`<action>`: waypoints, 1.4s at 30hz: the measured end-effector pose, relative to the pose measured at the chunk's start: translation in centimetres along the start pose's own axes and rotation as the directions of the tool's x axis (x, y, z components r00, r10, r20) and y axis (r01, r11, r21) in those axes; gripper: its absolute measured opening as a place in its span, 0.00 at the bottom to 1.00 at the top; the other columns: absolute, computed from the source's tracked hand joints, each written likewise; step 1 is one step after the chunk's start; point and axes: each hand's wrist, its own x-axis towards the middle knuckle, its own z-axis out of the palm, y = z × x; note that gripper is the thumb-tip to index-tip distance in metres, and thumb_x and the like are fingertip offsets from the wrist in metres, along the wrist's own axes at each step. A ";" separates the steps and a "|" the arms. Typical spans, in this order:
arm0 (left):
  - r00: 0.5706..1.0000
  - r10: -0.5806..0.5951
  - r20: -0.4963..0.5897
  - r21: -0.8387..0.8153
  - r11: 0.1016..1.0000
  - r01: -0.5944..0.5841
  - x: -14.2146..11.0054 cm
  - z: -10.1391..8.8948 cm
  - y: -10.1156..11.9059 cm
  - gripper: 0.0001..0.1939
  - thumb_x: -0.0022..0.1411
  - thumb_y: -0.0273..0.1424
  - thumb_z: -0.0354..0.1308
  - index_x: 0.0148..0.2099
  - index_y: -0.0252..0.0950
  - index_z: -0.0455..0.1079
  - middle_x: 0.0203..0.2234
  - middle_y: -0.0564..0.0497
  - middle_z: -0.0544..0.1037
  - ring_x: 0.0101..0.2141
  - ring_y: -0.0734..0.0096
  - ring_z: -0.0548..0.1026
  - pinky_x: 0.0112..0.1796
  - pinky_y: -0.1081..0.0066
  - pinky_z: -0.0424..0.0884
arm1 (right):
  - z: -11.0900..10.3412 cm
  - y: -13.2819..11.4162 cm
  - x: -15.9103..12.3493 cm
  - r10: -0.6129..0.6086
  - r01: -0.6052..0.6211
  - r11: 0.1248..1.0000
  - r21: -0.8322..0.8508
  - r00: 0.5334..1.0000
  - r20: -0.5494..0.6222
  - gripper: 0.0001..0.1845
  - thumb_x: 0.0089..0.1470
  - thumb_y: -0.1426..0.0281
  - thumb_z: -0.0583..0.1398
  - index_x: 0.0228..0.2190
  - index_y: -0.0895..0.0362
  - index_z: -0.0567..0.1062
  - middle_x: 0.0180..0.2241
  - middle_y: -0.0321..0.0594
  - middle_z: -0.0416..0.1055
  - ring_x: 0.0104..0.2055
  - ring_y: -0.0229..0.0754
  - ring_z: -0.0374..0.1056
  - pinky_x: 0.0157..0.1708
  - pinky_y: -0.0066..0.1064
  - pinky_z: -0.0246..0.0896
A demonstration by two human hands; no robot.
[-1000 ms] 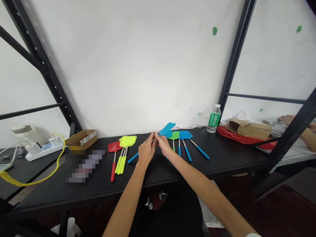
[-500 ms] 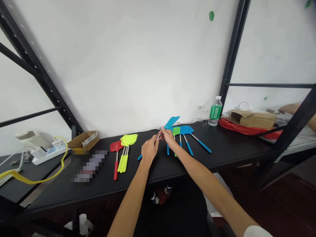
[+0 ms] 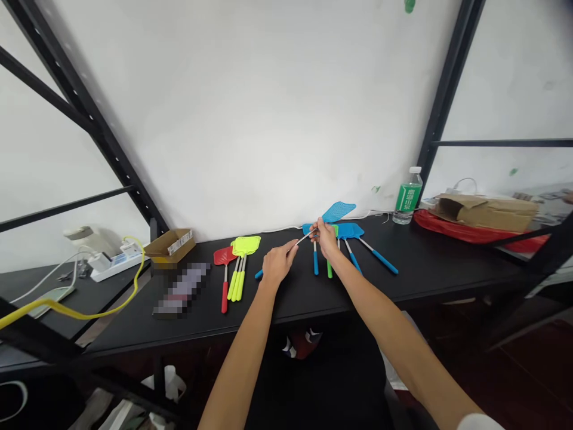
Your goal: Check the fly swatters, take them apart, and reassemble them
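A blue fly swatter [image 3: 339, 211] is held between my two hands above the shelf, its head up and to the right. My left hand [image 3: 278, 263] is closed round its handle end, with the blue tip showing at the left. Higher up, my right hand [image 3: 326, 236] pinches the metal rod near the head. Beneath and behind my right hand lie several blue swatters [image 3: 351, 230] and a green swatter [image 3: 330, 270], partly hidden by it. Left of my left hand lie a red swatter [image 3: 224, 297] and several yellow swatters [image 3: 245, 245], their heads overlapping.
A water bottle [image 3: 408, 196] stands at the right near a black post. Beyond it are a cardboard box [image 3: 487, 212] and red plastic [image 3: 447, 232]. At the left sit a small open box [image 3: 172, 248], a blurred patch, a power strip [image 3: 119, 266] and a yellow cable [image 3: 134, 292].
My hands have moved apart along the rod, baring more metal. The swatter's head has turned to show more of its mesh face. My view has shifted slightly left.
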 end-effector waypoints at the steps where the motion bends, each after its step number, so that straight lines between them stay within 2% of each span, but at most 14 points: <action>1: 1.000 0.002 0.004 0.000 1.000 -0.002 0.0 -0.1 -0.3 0.23 0.71 0.48 0.43 0.62 0.55 0.68 0.43 0.49 0.82 0.44 0.59 0.78 0.42 0.67 0.69 | -0.2 -0.2 0.1 -0.001 0.001 1.000 0.020 1.000 -0.021 0.29 0.49 0.42 0.62 0.24 0.57 0.69 0.23 0.37 0.71 0.18 0.32 0.65 0.15 0.23 0.60; 6: 0.999 0.032 0.009 -0.001 0.999 -0.032 0.1 0.0 -0.8 0.22 0.71 0.47 0.43 0.60 0.55 0.70 0.42 0.50 0.82 0.43 0.59 0.78 0.39 0.69 0.68 | -1.0 -0.5 0.5 -0.008 0.017 0.996 0.085 0.995 -0.098 0.29 0.49 0.43 0.62 0.23 0.57 0.68 0.22 0.35 0.69 0.18 0.31 0.63 0.15 0.22 0.59; 9: 0.998 0.060 -0.025 0.009 0.998 -0.060 0.0 0.1 -0.7 0.20 0.71 0.45 0.44 0.57 0.53 0.71 0.42 0.51 0.82 0.42 0.60 0.78 0.38 0.69 0.66 | -0.9 -0.4 0.2 -0.009 0.016 0.996 0.087 0.997 -0.080 0.28 0.51 0.43 0.62 0.26 0.57 0.70 0.23 0.35 0.70 0.19 0.31 0.64 0.15 0.22 0.60; 12: 0.995 0.064 -0.083 0.009 0.998 -0.063 -0.1 0.1 -0.5 0.17 0.71 0.40 0.47 0.55 0.48 0.71 0.43 0.51 0.81 0.43 0.63 0.78 0.36 0.71 0.65 | -0.3 0.0 -0.5 0.032 -0.032 0.999 -0.003 0.998 0.053 0.28 0.51 0.42 0.61 0.30 0.57 0.72 0.26 0.38 0.72 0.19 0.33 0.66 0.15 0.23 0.62; 15: 0.993 0.045 -0.111 0.013 0.999 -0.044 -0.2 -0.1 -0.4 0.14 0.70 0.37 0.49 0.54 0.46 0.71 0.42 0.51 0.81 0.41 0.64 0.78 0.35 0.72 0.64 | 0.5 0.5 -1.3 0.100 -0.061 0.982 -0.180 0.972 0.213 0.29 0.52 0.42 0.59 0.30 0.57 0.73 0.25 0.38 0.72 0.19 0.34 0.66 0.14 0.24 0.60; 18: 0.996 0.038 -0.081 0.013 0.999 -0.037 -0.2 -0.2 -0.1 0.15 0.70 0.42 0.48 0.52 0.46 0.71 0.41 0.50 0.81 0.41 0.63 0.78 0.35 0.72 0.64 | 0.9 0.8 -1.8 0.091 0.023 0.947 -0.321 0.937 0.336 0.29 0.53 0.42 0.57 0.25 0.57 0.72 0.20 0.36 0.68 0.18 0.35 0.65 0.14 0.24 0.60; 20: 0.998 0.022 -0.065 0.022 1.000 -0.021 -0.1 -0.3 0.0 0.18 0.71 0.44 0.45 0.52 0.45 0.72 0.41 0.49 0.81 0.42 0.63 0.78 0.36 0.72 0.64 | 0.9 0.8 -2.0 0.076 0.069 0.926 -0.371 0.929 0.362 0.30 0.55 0.43 0.56 0.22 0.57 0.71 0.18 0.36 0.67 0.18 0.35 0.65 0.15 0.24 0.60; 23: 0.998 0.008 -0.068 0.035 0.999 -0.005 0.0 -0.2 -0.1 0.21 0.73 0.44 0.42 0.52 0.46 0.73 0.40 0.48 0.81 0.41 0.62 0.78 0.36 0.71 0.63 | 0.9 0.8 -2.0 0.070 0.063 0.914 -0.402 0.948 0.309 0.31 0.56 0.44 0.55 0.19 0.58 0.70 0.16 0.36 0.65 0.17 0.35 0.63 0.17 0.25 0.60; 28: 0.998 0.017 -0.055 0.029 0.999 -0.016 0.3 0.0 -0.6 0.21 0.72 0.46 0.42 0.52 0.47 0.74 0.37 0.48 0.82 0.39 0.62 0.78 0.36 0.71 0.64 | 1.0 0.7 -1.8 0.028 0.063 0.919 -0.390 0.974 0.224 0.28 0.57 0.48 0.55 0.18 0.57 0.70 0.15 0.35 0.63 0.16 0.35 0.61 0.18 0.26 0.59; 33: 0.996 0.079 -0.050 0.028 0.997 -0.078 0.7 0.1 -1.2 0.21 0.72 0.46 0.42 0.52 0.47 0.74 0.38 0.49 0.82 0.40 0.63 0.78 0.36 0.71 0.64 | 0.7 0.4 -1.5 0.004 0.066 0.913 -0.403 0.985 0.171 0.28 0.57 0.50 0.55 0.17 0.57 0.70 0.15 0.36 0.64 0.16 0.35 0.61 0.18 0.27 0.59; 37: 0.993 0.105 -0.051 0.060 0.993 -0.102 0.8 -0.1 -2.1 0.22 0.72 0.47 0.43 0.51 0.46 0.74 0.39 0.49 0.82 0.40 0.63 0.79 0.35 0.71 0.63 | 0.1 -0.2 -1.1 -0.034 0.056 0.914 -0.403 0.998 0.062 0.27 0.58 0.52 0.54 0.16 0.56 0.69 0.14 0.36 0.63 0.15 0.35 0.60 0.17 0.28 0.57; 42: 0.994 0.099 -0.042 0.052 0.994 -0.097 0.5 -0.7 -3.2 0.21 0.71 0.46 0.45 0.51 0.46 0.75 0.39 0.49 0.82 0.41 0.64 0.78 0.36 0.71 0.64 | -0.1 -0.5 -1.2 -0.088 0.072 0.903 -0.424 0.996 -0.019 0.25 0.59 0.56 0.53 0.16 0.56 0.68 0.14 0.37 0.63 0.15 0.36 0.61 0.17 0.28 0.55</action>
